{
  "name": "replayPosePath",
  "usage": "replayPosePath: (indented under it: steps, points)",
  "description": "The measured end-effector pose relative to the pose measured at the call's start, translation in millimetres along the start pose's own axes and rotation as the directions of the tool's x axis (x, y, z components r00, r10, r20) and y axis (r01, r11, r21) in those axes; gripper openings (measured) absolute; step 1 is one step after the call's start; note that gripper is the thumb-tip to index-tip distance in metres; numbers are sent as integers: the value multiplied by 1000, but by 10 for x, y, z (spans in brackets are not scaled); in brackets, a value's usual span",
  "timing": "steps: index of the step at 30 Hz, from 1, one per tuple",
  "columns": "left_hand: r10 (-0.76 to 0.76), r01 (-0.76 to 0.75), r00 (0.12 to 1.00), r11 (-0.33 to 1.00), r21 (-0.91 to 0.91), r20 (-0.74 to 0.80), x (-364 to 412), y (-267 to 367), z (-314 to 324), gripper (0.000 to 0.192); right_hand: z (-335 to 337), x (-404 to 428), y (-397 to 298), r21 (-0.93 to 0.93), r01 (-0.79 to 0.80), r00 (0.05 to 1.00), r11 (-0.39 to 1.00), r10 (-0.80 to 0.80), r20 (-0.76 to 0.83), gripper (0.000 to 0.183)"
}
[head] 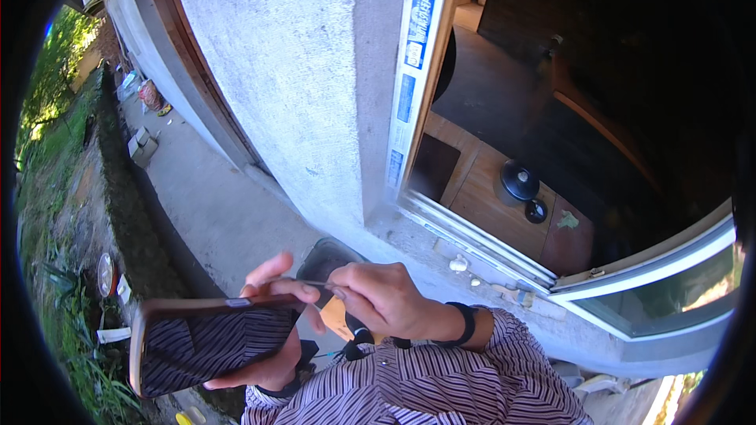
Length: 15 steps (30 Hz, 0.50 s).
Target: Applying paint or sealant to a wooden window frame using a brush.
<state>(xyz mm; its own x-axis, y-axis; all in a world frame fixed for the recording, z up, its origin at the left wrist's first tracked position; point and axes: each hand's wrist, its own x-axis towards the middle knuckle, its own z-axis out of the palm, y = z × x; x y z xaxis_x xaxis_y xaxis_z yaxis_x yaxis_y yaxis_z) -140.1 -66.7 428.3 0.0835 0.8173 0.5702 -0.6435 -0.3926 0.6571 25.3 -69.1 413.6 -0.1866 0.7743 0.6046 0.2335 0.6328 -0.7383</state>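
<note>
My left hand (282, 360) holds a smartphone (207, 348) with a light metallic edge. Its dark, glossy face reflects a striped shirt. The raised fingers of that hand meet a small thin object (312, 283), too slight to name. My right hand (384, 298) pinches the other end of this object between thumb and fingers. A dark band (462, 324) circles my right wrist. Beneath both hands, a dark container (331, 257) stands on the ground against the wall, partly hidden.
To the right is an open window (478, 242), with a lidded pot (517, 183) on a wooden table (472, 189) inside. Garlic (458, 263) and a paintbrush (517, 295) lie on the sill. A rough wall (283, 71) rises ahead. Leftward, a concrete path (195, 189) borders a grassy bank (59, 189).
</note>
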Motion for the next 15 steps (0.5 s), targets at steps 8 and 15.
replayPosePath:
  steps: [8, 15]
  points:
    - [259, -259, 956, 966, 15, -136, 29, 262, 64, 97, -58, -849, 722, -172, -292, 951, 941, 305, 51, 15]
    - [70, -71, 997, 995, 69, 18, 32, 654, -3, 70, -63, -1758, 1558, -255, -684, 718, 683, 693, -70, 16]
